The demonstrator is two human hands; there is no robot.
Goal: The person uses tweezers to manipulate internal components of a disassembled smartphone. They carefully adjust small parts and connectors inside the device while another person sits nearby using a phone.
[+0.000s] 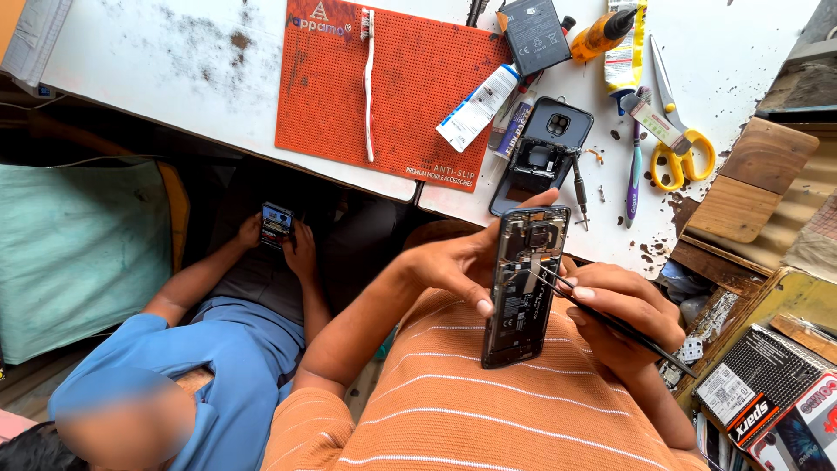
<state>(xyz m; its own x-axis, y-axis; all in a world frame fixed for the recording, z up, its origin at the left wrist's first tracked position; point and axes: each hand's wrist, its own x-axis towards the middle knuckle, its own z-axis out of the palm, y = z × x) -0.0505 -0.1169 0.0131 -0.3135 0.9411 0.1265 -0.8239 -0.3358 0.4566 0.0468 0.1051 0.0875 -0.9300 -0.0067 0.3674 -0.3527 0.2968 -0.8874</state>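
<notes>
We grip the opened phone [526,283] upright in our left hand [453,266], steadying it, while our right hand [623,314] pinches black tweezers [610,321] against its exposed internals.

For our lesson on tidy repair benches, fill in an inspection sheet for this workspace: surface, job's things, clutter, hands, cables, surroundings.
Surface: white table, stained with dark specks; orange perforated mat on it.
Job's things: opened phone, internals exposed; black tweezers touching its upper part.
Clutter: detached back cover, toothbrush, yellow-handled scissors, glue tubes, screwdriver, loose screws.
Hands: left hand grips the phone's edge; right hand holds the tweezers.
Cables: thin wire at the table's left edge.
Surroundings: another person in blue using a phone; boxes at right.
</notes>
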